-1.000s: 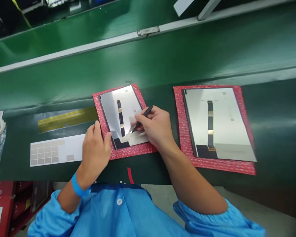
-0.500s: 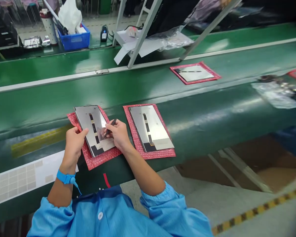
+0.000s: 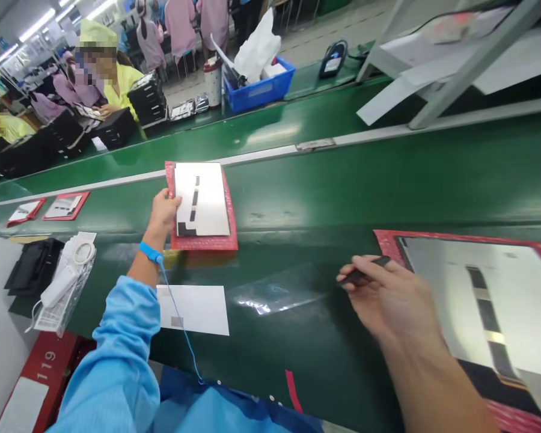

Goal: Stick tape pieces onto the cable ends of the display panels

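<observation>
Left hand (image 3: 163, 211) stretched forward, fingers clamped on the near left edge of a red bubble-wrap mat (image 3: 201, 242) carrying a flat silvery rectangular panel (image 3: 202, 198) with a dark ribbon strip down its middle, lying on the green belt (image 3: 342, 180) beyond the worktop's (image 3: 297, 337) far edge. Blue wrist strap (image 3: 150, 252) on that arm, thin cord trailing back. Right hand (image 3: 388, 297) low over the dark green worktop, fingers closed around slim black tweezers (image 3: 365, 272). Just right of it, a second silvery panel (image 3: 500, 300) on its own red mat (image 3: 388, 240). Between the hands, a clear plastic film (image 3: 275, 291) and a white sticker sheet (image 3: 193, 310). Far left, a bagged white tape roll (image 3: 83, 252).
</observation>
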